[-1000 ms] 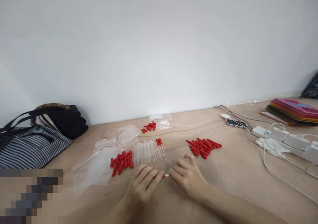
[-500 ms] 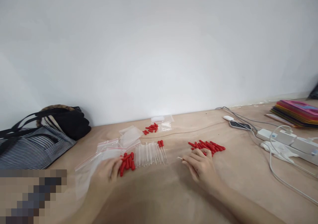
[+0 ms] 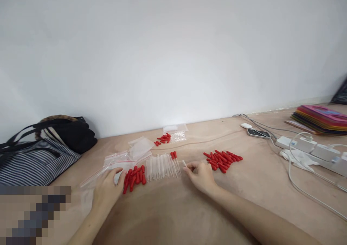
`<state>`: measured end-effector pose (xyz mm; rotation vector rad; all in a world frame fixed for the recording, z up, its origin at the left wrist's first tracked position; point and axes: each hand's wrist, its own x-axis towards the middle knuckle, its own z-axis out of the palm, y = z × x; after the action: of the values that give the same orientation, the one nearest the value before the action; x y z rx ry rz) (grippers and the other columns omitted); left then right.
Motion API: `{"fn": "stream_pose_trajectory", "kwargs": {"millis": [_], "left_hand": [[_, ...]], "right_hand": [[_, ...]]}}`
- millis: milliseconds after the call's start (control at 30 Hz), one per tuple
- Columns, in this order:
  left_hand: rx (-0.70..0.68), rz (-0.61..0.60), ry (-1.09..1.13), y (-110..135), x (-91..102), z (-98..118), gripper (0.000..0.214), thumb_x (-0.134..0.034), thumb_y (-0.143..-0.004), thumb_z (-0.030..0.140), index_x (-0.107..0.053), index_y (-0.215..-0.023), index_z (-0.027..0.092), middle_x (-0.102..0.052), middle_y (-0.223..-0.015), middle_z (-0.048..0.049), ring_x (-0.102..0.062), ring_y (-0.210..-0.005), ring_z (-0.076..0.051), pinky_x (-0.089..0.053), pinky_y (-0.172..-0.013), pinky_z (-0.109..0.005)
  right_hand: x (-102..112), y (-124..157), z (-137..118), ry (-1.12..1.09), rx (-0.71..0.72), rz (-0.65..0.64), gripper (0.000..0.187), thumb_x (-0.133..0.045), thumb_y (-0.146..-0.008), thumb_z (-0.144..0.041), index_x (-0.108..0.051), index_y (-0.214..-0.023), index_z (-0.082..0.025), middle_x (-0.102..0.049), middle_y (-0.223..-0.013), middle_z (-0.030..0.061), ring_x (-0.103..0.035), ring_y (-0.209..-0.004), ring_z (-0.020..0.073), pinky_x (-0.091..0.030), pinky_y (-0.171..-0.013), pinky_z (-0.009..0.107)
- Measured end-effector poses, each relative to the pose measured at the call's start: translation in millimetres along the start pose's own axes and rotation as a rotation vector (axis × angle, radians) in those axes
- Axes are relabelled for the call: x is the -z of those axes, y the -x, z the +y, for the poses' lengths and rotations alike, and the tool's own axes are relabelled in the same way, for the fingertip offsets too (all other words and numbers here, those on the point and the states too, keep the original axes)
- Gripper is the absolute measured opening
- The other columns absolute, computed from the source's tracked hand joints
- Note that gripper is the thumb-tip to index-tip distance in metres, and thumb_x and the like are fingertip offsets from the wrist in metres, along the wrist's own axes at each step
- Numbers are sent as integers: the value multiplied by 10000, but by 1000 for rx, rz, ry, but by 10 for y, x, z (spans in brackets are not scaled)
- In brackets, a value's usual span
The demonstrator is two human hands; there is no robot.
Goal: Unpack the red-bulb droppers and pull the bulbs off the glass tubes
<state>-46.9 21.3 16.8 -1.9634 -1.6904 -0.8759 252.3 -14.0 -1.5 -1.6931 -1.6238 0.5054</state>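
My right hand [image 3: 201,174] pinches a thin clear dropper tube [image 3: 184,163] just right of a row of clear tubes [image 3: 161,166] lying on the table. Two tubes at the row's right end carry red caps [image 3: 173,154]. My left hand [image 3: 106,191] rests on clear zip bags [image 3: 114,163], its fingers curled beside a small pile of red rubber caps [image 3: 133,177]. A larger pile of red caps [image 3: 222,157] lies right of my right hand. Another small heap of red caps [image 3: 163,139] sits farther back.
A striped bag with black straps [image 3: 35,154] lies at the left by the wall. At right are a phone [image 3: 258,133], white power strips with cables [image 3: 309,152] and a stack of coloured sheets [image 3: 320,119]. A blurred patch covers the lower left corner.
The hands were together at the table front on one capped tube. They have separated: my left hand went to the bags and cap pile, my right carried a clear tube toward the row.
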Motion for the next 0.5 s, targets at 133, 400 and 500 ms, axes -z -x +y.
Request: {"fn": "stream_pose_trajectory", "kwargs": {"millis": [133, 400, 500], "left_hand": [[-288, 162, 79, 125, -13, 297, 211, -475, -782, 343, -630, -780, 199, -640, -800, -73, -571, -754, -215, -422, -732, -345], [-448, -58, 136, 209, -362, 783, 395, -505, -764, 370, -549, -1101, 170, -564, -1125, -120, -487, -1046, -281, -369, -880, -423], [-416, -141, 101, 184, -468, 788, 545, -508, -745, 443, -469, -1204, 151, -486, -1240, -138, -412, -1142, -306, -318, -923, -464]], "right_hand": [[-178, -221, -220, -38, -117, -14, 207, -501, -747, -393, -650, -747, -250, -669, -707, -15, -595, -700, 161, -334, -759, 332], [-546, -488, -508, 85, -137, 36, 165, -485, -736, -304, -622, -779, -223, -674, -779, 26, -596, -806, 202, -271, -836, 402], [-635, -482, -538, 120, -115, 34, 166, -499, -719, -291, -620, -797, -209, -674, -793, 51, -596, -816, 218, -268, -830, 404]]}}
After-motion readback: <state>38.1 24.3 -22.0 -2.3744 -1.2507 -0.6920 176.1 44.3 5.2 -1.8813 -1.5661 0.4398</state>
